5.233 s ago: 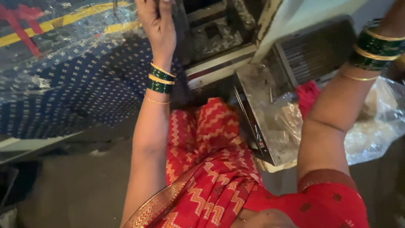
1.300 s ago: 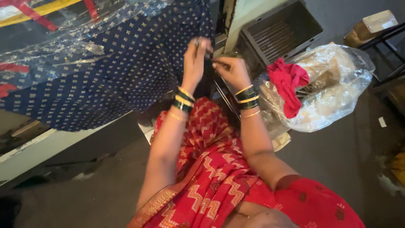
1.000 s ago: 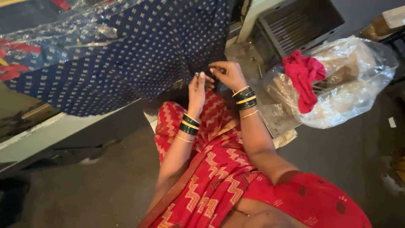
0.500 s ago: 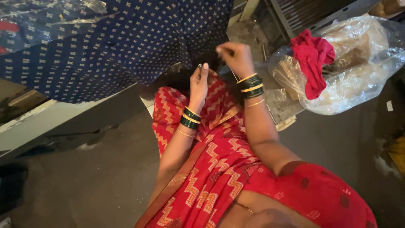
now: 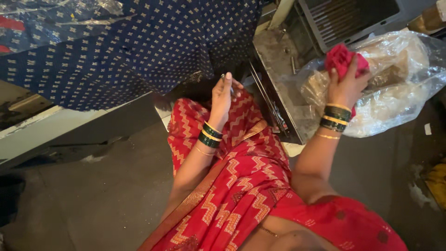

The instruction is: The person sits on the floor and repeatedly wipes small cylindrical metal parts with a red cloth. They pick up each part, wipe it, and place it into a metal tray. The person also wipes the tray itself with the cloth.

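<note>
Head view: the right hand [image 5: 346, 86] is seen at about two o'clock, its grip clenched around a bunched red cloth [image 5: 341, 58], with the fingers [image 5: 355, 65] wrapped over the top of the bundle. The cloth is held against a clear plastic bag [image 5: 399, 93] that lies at three o'clock and is filled with brownish material. Green and gold bangles [image 5: 337, 116] are worn on the right wrist.

Near the centre, slightly towards twelve o'clock, the left hand [image 5: 222, 95] is raised with the palm turned inwards. A small thin dark object [image 5: 227, 80] is pinched between its fingertips; what kind of object it is cannot be told. Similar bangles [image 5: 209, 135] are worn on the left wrist.

From ten to twelve o'clock, a dark blue fabric with small pale dots [image 5: 139, 46] is draped over the bench [image 5: 42, 135], and its lower edge hangs just beside the left hand. Crinkled clear plastic sheeting [image 5: 79, 11] is laid over the fabric at eleven o'clock. Between the two hands, a worn metal tray [image 5: 278, 69] is seen, and a dark slatted crate [image 5: 353, 18] stands at one o'clock. A red garment with a zigzag pattern [image 5: 246, 186] fills the area around six o'clock, above a grey floor [image 5: 93, 204].
</note>
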